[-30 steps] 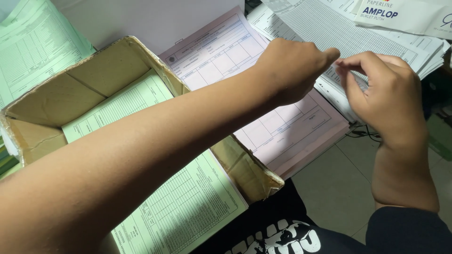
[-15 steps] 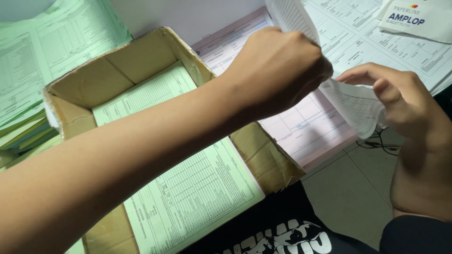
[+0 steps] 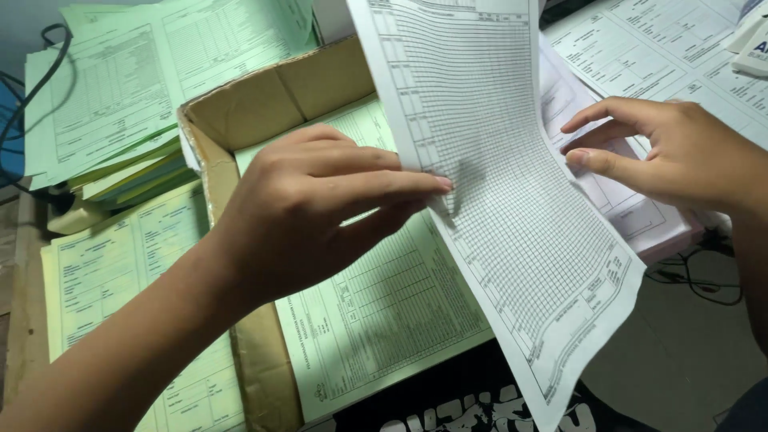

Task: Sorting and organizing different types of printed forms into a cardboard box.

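Lifted since the earlier frame: the white gridded sheet [image 3: 512,200], then bunched between both hands at the far right, now hangs spread across the middle of the view, its top edge far and its lower corner near, curling slightly.

Left hand [image 3: 320,212]: reaching in from the near left, fingers [image 3: 384,186] and thumb closed in a pinch on the sheet's left edge, about midway along it.

Right hand [image 3: 672,152]: at the right, partly open, fingers extended leftward and loosely spread; fingertips just beside or brushing the sheet's right edge. Whether they actually grip it cannot be told.

Cardboard box [image 3: 248,120]: open, brown, left of centre beneath the left hand, flaps splayed outward.

Pale green printed form [image 3: 384,320]: lying in and over the box, its near end projecting past the box's near edge, partly covered by the white sheet.

Stack of green forms [image 3: 120,112]: far left, beside the box, edges uneven.

Further green forms [image 3: 112,272]: near left, flat, below the stack.

Pinkish forms [image 3: 632,216]: right of the lifted sheet, under the right hand.

White printed forms [image 3: 664,48]: far right, spread flat.

Black cables [image 3: 696,276]: on the grey surface at the right, near the pink pile's edge.
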